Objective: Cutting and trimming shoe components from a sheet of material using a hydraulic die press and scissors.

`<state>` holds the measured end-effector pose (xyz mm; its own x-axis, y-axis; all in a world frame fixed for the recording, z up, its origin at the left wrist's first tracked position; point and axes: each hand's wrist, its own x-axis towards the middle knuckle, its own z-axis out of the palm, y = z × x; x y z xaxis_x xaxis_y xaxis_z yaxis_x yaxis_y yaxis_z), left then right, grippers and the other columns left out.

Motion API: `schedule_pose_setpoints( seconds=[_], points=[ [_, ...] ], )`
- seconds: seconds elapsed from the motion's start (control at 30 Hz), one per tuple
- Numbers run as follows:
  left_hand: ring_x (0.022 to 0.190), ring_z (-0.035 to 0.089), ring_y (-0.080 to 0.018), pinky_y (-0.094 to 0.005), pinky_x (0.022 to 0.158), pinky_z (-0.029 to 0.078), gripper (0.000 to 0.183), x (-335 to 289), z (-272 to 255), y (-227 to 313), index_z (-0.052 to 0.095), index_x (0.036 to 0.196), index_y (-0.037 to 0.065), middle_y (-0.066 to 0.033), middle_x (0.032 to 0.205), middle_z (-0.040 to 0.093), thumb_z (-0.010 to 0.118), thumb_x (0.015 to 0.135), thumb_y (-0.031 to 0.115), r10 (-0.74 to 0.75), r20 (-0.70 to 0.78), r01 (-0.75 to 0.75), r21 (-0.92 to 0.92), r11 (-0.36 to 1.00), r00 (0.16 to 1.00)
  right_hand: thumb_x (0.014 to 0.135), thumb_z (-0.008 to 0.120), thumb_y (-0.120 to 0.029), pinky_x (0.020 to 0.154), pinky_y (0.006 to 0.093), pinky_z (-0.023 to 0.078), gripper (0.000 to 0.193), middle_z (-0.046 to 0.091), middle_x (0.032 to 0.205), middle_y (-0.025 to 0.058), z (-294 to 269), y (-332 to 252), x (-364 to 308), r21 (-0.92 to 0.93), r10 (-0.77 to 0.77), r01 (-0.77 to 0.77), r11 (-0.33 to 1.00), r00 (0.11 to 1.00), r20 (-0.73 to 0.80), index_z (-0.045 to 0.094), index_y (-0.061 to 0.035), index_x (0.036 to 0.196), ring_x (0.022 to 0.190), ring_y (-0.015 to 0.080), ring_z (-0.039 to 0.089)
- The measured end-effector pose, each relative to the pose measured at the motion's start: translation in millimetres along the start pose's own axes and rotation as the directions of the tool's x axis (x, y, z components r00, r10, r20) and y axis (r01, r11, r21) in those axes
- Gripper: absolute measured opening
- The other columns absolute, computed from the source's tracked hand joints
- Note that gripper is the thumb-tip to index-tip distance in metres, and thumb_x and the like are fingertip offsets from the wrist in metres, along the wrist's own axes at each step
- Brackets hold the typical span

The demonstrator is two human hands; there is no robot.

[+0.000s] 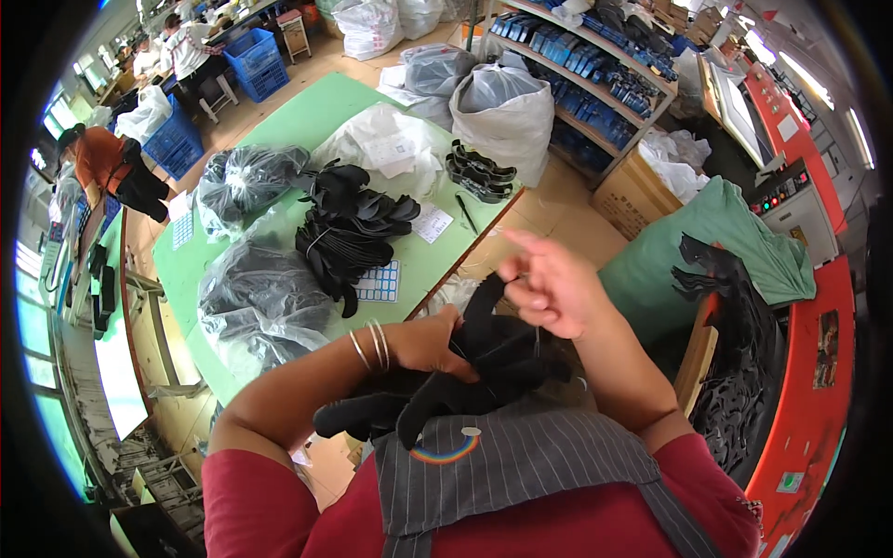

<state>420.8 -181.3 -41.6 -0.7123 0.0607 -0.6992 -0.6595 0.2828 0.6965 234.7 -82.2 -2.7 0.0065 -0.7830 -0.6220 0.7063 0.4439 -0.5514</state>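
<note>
My left hand [433,346], with bangles at its wrist, is closed round a bundle of black curved strips [484,349] in front of my apron. Several strip ends stick out to the left below it. At the bundle's upper right is my right hand [558,286], its forefinger stretched out and the other fingers curled near a strip's tip. A thin line shows just below these fingers; what they hold is too small to make out. On the green table [344,93] ahead lies a pile of similar black pieces [349,232], partly bound together.
Clear plastic bags of dark pieces [265,302] lie on the table's left. A pen [466,214], a sticker sheet [379,282] and black moulded pieces [479,172] are near its right edge. More black strips [739,363] hang at right by a red machine [809,391]. People work far left.
</note>
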Motion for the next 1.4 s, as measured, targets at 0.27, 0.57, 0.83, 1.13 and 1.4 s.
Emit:
schedule_pose_setpoints(
  seconds=[0.27,0.57,0.83,1.13,1.4],
  points=[
    [0.103,0.057,-0.0243,-0.0335,0.089,0.044,0.054,39,16,-72,0.063,0.104,-0.003,-0.02,0.103,0.062,0.073,0.077,0.043,0.211,-0.081,-0.218,-0.075,0.973,0.974,0.097,0.049,-0.032,0.063,0.0358,0.048,0.032,0.062,0.075,0.009,47,16,-40,-0.807,0.168,0.57,0.155,0.79,0.59,0.061,-0.0076,0.114,0.066,0.0247,0.061],
    [0.097,0.061,-0.0196,-0.0315,0.088,0.048,0.062,0,37,-156,0.046,0.125,-0.007,-0.0115,0.108,0.062,0.07,0.083,0.031,0.157,-0.118,-0.159,-0.948,0.275,0.98,0.096,0.051,-0.032,0.083,0.0348,0.048,0.032,0.067,0.1,0.0139,-65,97,-21,-0.879,0.017,0.242,0.411,0.962,0.273,0.061,-0.0073,0.113,0.092,0.028,0.064],
    [0.106,0.057,-0.0169,-0.0305,0.096,0.044,0.064,-2,23,-182,0.045,0.129,-0.003,-0.008,0.119,0.058,0.074,0.081,0.028,0.162,-0.108,-0.153,-0.944,0.294,0.981,0.089,0.057,-0.027,0.078,0.0361,0.049,0.029,0.067,0.097,0.0166,-64,96,56,-0.971,0.012,0.065,0.232,0.997,0.07,0.063,-0.0046,0.106,0.088,0.0275,0.065],
    [0.099,0.058,-0.0152,-0.0289,0.088,0.046,0.069,9,33,-197,0.048,0.128,-0.001,-0.0056,0.112,0.061,0.075,0.078,0.038,-0.179,0.081,0.167,-0.822,0.544,0.981,0.087,0.06,-0.023,0.038,0.0269,0.038,0.02,0.057,0.07,0.0023,-147,35,342,-0.537,-0.15,-0.032,0.843,0.945,-0.292,0.063,-0.0029,0.091,0.047,0.011,0.051],
    [0.099,0.057,-0.0138,-0.0266,0.089,0.044,0.06,28,61,-215,0.052,0.126,0.001,-0.0033,0.11,0.063,0.074,0.08,0.032,-0.36,0.103,0.256,-0.876,0.409,0.927,0.083,0.059,-0.042,0.077,0.0424,0.05,0.041,0.068,0.09,0.0198,-235,35,598,-0.754,-0.498,-0.169,0.634,0.657,-0.566,0.069,-0.0018,0.089,0.088,0.0358,0.065]
  ],
)
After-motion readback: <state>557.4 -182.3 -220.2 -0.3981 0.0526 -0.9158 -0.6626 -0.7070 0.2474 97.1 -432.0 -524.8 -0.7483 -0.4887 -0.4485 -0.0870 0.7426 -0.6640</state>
